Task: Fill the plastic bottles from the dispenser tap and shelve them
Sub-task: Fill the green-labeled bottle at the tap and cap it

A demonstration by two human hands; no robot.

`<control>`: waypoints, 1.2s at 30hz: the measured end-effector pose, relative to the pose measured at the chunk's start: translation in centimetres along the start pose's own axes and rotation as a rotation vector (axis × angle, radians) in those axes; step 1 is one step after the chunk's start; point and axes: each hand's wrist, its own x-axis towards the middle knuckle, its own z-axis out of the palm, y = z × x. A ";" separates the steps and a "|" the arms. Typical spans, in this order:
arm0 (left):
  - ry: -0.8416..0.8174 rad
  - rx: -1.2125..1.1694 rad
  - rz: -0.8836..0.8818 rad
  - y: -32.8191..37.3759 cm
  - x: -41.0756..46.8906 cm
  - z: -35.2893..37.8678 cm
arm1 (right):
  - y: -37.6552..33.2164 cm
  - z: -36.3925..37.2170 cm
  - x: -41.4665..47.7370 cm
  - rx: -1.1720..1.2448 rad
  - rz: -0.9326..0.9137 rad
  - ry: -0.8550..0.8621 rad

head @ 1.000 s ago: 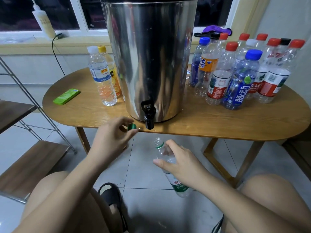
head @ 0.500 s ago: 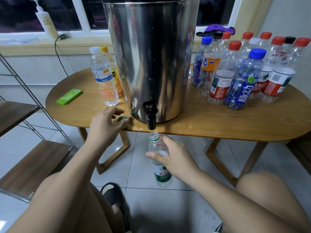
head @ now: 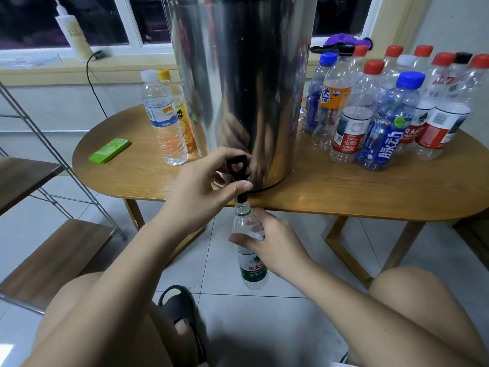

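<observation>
Left grip (head: 197, 193) pinched, raised forward; right grip (head: 275, 245) curled, just below.

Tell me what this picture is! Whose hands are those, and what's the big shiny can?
The camera sits on a person's head, looking down, so you see their own arms and knees. The shiny can is a steel dispenser on a wooden table. The left hand grips its black tap. The right hand holds an open green-label bottle right under the spout. Capped bottles wait on the table's right side, two more and a flat green thing on the left.
</observation>
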 end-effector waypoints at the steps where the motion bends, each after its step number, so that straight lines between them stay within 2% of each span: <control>1: -0.011 0.012 0.012 -0.1 0.1 0.0 | 0.0 0.0 0.0 0.003 -0.001 -0.001; 5: -0.032 0.075 0.031 -0.1 0.4 -0.3 | 0.2 0.2 0.1 0.012 0.006 -0.002; 16: 0.079 0.097 0.095 0.1 -0.8 0.9 | 0.7 0.6 0.2 0.021 0.049 0.000; 36: 0.147 0.043 0.032 0.7 -1.8 1.7 | 0.8 0.8 0.1 0.017 0.061 -0.017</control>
